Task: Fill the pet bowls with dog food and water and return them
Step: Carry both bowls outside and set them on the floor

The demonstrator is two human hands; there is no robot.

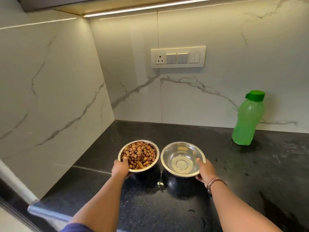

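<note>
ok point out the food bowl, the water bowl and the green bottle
food bowl (151, 145), head view, far steel rim
water bowl (182, 154), head view, inside wall
green bottle (247, 119), head view, middle of body

This is a home kitchen, seen at a corner of its worktop. A dark polished stone counter (234, 190) meets white marble-look wall tiles (50, 89) that serve as a backsplash on two sides. An under-cabinet light strip (150, 7) glows along the top, and a wall plate with a socket and switches (178, 57) sits above the counter. A green plastic water bottle (248, 118) stands by the wall, and two steel pet bowls (164, 154) are near the counter's middle, one with kibble (139, 154).
</note>
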